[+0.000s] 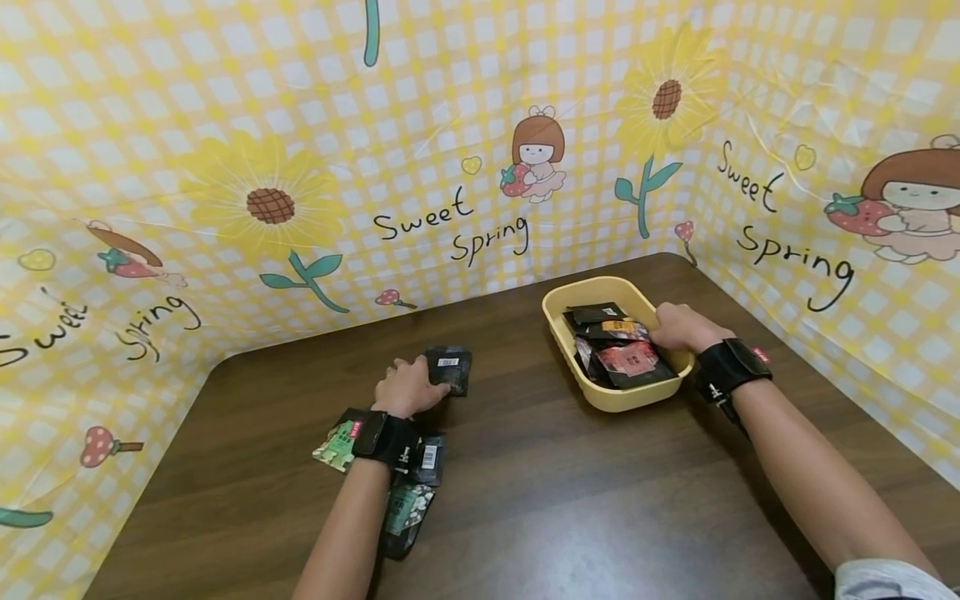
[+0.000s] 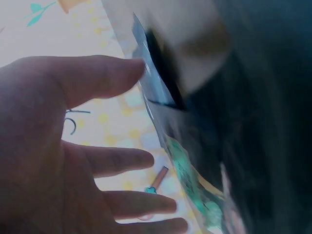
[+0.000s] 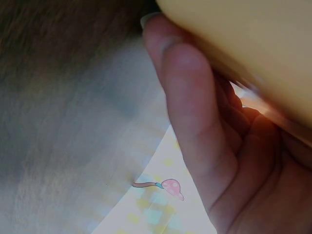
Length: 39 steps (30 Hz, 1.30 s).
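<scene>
My left hand (image 1: 408,387) reaches over the table at a black sachet (image 1: 452,363) that lies with its barcode label up. Its thumb and fingers are spread at the sachet's left edge; in the left wrist view the fingers (image 2: 127,161) look straight and apart. Below that wrist lie several more black sachets, among them one with a light green label (image 1: 336,443), one with a barcode (image 1: 431,460) and one with a dark green label (image 1: 407,507). My right hand (image 1: 681,327) grips the right side of a yellow plastic basket (image 1: 558,321), its fingers curled at the wall.
Inside the basket are several black sachets, one with a red label (image 1: 630,360) and one with an orange label (image 1: 624,327). The brown wooden table (image 1: 510,483) meets yellow checked cloth walls (image 1: 420,125) at the back and sides.
</scene>
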Tool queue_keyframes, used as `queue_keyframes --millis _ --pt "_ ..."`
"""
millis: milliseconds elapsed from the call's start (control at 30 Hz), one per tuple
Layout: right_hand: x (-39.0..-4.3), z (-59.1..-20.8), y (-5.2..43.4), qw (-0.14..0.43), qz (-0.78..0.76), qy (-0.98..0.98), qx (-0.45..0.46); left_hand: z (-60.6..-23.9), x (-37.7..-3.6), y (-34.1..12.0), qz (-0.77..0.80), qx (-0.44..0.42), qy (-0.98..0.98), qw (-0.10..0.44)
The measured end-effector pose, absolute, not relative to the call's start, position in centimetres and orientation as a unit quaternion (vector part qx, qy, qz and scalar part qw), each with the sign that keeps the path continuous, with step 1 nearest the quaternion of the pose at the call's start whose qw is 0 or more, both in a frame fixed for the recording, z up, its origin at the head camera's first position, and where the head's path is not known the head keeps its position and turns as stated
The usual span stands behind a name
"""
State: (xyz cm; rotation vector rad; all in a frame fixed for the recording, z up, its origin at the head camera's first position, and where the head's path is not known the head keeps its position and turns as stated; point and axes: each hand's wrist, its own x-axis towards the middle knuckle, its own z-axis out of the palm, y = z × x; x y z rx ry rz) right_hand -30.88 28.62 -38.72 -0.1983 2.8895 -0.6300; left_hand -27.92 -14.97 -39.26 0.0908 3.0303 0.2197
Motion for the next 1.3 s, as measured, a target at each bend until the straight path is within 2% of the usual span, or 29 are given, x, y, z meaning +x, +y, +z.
queue_keyframes --millis 233,667,1300 --pt "-31.04 -38.69 28.61 0.090 -0.208 0.972 -0.068 -38.97 -27.98 -15.81 0.060 0.022 0.995 0.075" --pt "-31.02 -38.94 28.61 0.080 -0.206 0.973 -0.074 -39.08 -27.90 -15.80 0.100 0.047 0.991 0.081" --pt "-30.79 -38.59 28.39 0.091 -0.209 0.972 -0.064 -38.73 -27.55 -15.49 0.122 0.072 0.989 0.033"
